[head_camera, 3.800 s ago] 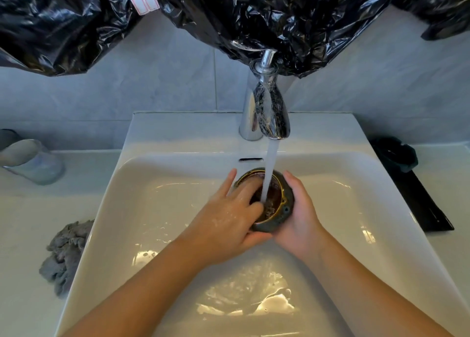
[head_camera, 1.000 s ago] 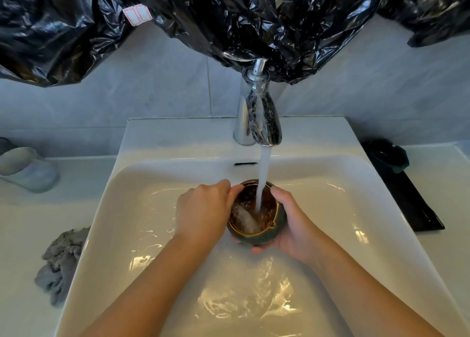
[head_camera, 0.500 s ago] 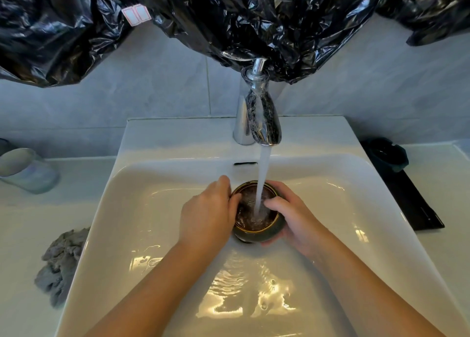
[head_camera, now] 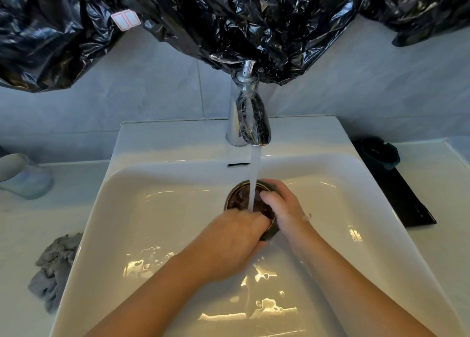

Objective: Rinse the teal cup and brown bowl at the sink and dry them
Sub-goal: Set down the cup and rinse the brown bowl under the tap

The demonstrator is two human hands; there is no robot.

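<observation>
The left hand (head_camera: 234, 237) grasps the near side of the brown bowl (head_camera: 240, 199). Its fingers are curled over the near rim and their tips go inside the bowl. The right hand (head_camera: 282, 209) grasps the right side of the bowl: the thumb lies over the rim, and the other fingers wrap around the outside wall on the far side. So the 2 hands hold the bowl between them, with its opening up and a little tilted toward the camera. The bowl is in the middle of the sink (head_camera: 157, 209), above the basin floor, and I cannot tell if its bottom touches the basin.

A stream of water (head_camera: 255, 174) falls from the chrome faucet (head_camera: 250, 118) straight into the bowl, near the right thumb. Water lies on the basin floor below the forearms and shines in the light.

The teal cup (head_camera: 380, 153) stands on the counter to the right of the sink, well apart from the hands, on the far end of a black tray (head_camera: 407, 202). On the left counter, a crumpled grey cloth (head_camera: 54, 268) lies just beside the sink edge. Farther back on this side a clear glass (head_camera: 24, 176) lies on its side. Behind the faucet is a grey tiled wall (head_camera: 140, 95), and a black plastic sheet (head_camera: 229, 18) hangs over its upper part, with 2 small white labels (head_camera: 126, 21) on it.
</observation>
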